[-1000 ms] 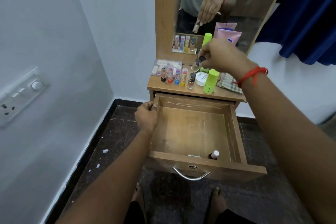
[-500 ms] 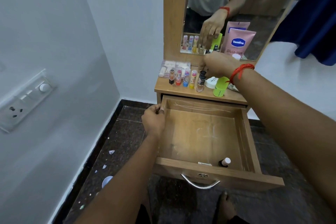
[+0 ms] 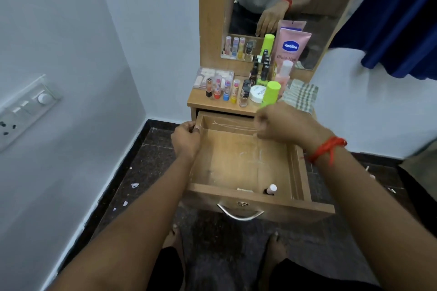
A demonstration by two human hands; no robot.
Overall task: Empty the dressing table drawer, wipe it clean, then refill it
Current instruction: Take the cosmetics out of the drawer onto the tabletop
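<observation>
Our left hand (image 3: pixel 186 138) grips the open drawer (image 3: pixel 236 163) by its left wall. Our right hand (image 3: pixel 279 124) is blurred over the back, so we can't tell its fingers. A small bottle (image 3: pixel 271 189) sits front-right inside. It's probably light and fragile; we'd pinch it near the cap.

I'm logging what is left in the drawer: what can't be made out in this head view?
Head view:
right hand: fingers motion-blurred, so whether it holds anything is unclear.
small bottle in the drawer: lower part hidden by the front wall.
left hand: fingertips hidden behind the drawer's side wall it grips.
tubes on the tabletop: labels too small to read.
</observation>
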